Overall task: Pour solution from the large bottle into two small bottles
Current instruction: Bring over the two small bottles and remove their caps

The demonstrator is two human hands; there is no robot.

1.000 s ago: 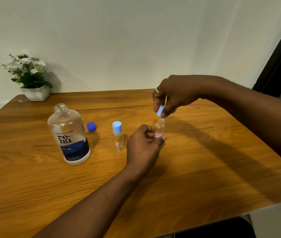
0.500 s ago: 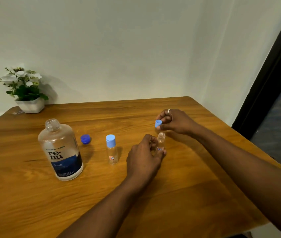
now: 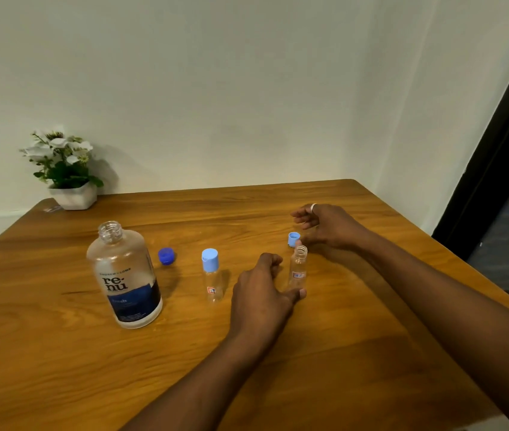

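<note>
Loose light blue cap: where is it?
Head view, right of centre: the light blue cap sits on the table just behind the uncapped small bottle, beside the right hand.

one large bottle, two small bottles, two loose caps, one plant.

The large bottle has a label reading "BAUSCH + LOMB" in small capitals, then "re-nu" in big dark letters over two lines, then "fresh" on a dark blue band; the finer print below is unreadable. The capped small bottle and the uncapped small bottle each bear a tiny red-and-white sticker, too small to read.
</note>
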